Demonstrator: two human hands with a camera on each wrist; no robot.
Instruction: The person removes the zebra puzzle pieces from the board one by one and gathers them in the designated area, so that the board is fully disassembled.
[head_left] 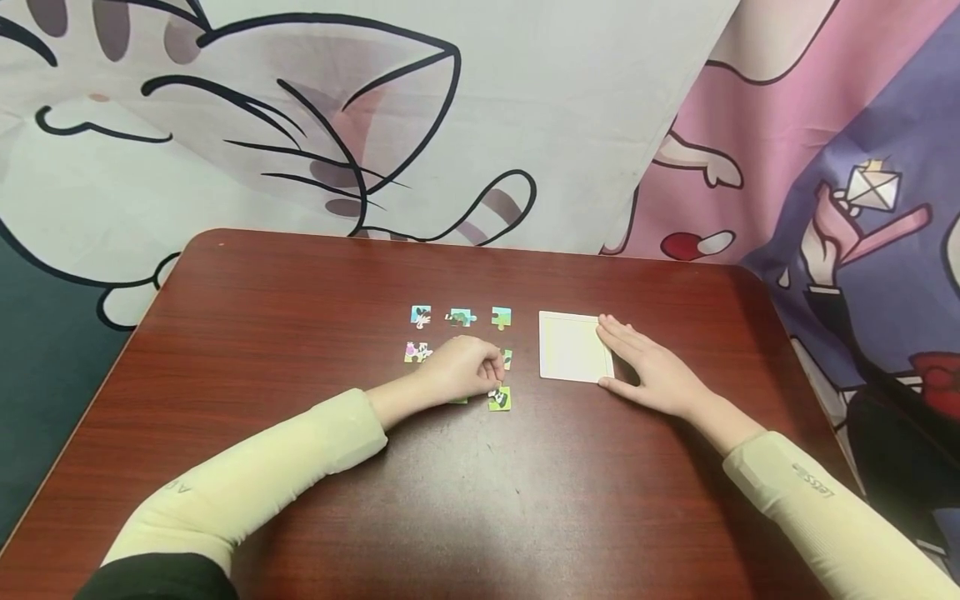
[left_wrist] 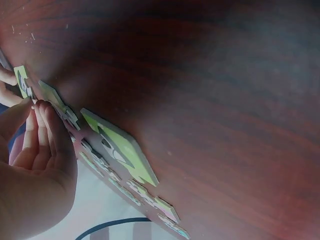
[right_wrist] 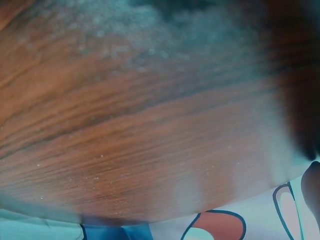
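Small jigsaw pieces lie in rows on the table, partly under my left hand [head_left: 463,367]. Its fingers are curled, and thumb and fingertips pinch the top edge of a jigsaw piece with a panda [head_left: 499,399] at the lower right. In the left wrist view the fingertips meet that piece's end [left_wrist: 22,80]. My wrist and hand hide some pieces. Beside them lies a square white puzzle tray [head_left: 576,347] with a pale yellow inside. My right hand [head_left: 651,368] rests at the tray's right edge, fingers straight, thumb at the lower corner. The right wrist view misses this contact.
Further pieces form a top row, among them a green-and-blue piece [head_left: 502,317] and a blue piece [head_left: 421,316]. The brown wooden table [head_left: 480,517] reaches back to a printed cat curtain [head_left: 570,125]. A pink and purple curtain [head_left: 817,108] hangs at the right.
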